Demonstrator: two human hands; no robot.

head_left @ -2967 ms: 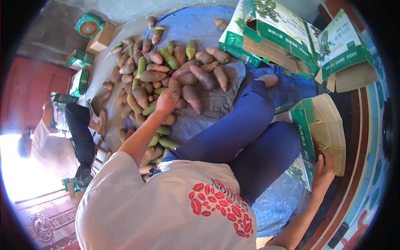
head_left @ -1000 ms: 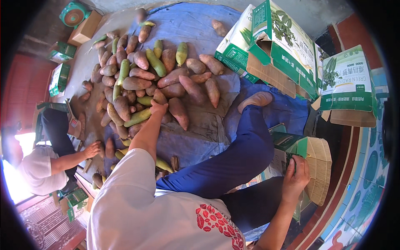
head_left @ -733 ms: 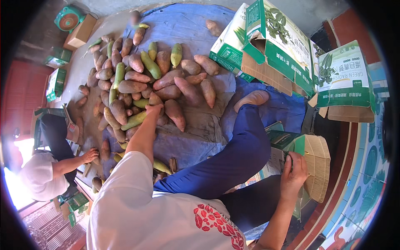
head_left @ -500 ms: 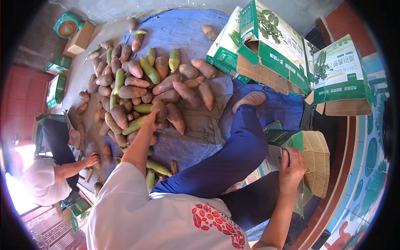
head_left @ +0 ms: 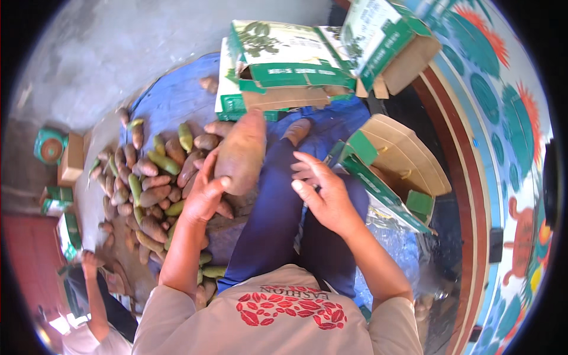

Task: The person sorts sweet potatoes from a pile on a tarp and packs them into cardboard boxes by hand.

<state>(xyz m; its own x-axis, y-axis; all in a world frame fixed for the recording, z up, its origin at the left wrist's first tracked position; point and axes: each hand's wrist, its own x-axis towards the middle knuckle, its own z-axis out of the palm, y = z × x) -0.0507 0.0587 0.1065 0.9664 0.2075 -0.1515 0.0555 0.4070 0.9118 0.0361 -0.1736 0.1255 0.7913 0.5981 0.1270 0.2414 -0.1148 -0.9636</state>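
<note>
- Two bare hands show near the middle of the frame, above the person's blue trouser legs [head_left: 278, 219].
- Left hand [head_left: 204, 195] grips a large reddish-brown sweet potato [head_left: 241, 155] from below and from the side; the thumb presses across its lower end and the fingers wrap the left flank. The tuber stands nearly upright, raised above the pile, just left of centre.
- Right hand [head_left: 325, 192] is empty, fingers loosely spread and slightly curled, pointing left toward the tuber but apart from it.
- Many more sweet potatoes [head_left: 151, 189], brown and some greenish, lie heaped on a blue tarp [head_left: 171, 103] in the left-centre of the frame, beneath and beside the left forearm.
- Just right of the right hand sits an open cardboard box [head_left: 402, 171] with green trim; what is inside it cannot be made out.
- Further green-and-white cartons [head_left: 284, 65] stand at the upper centre, and another carton [head_left: 390, 41] tilts at the upper right.
- At the lower left edge another person's arm [head_left: 94, 290] reaches up toward the edge of the pile.
- A bare foot [head_left: 296, 130] shows at the end of the blue leg, just below the cartons.
</note>
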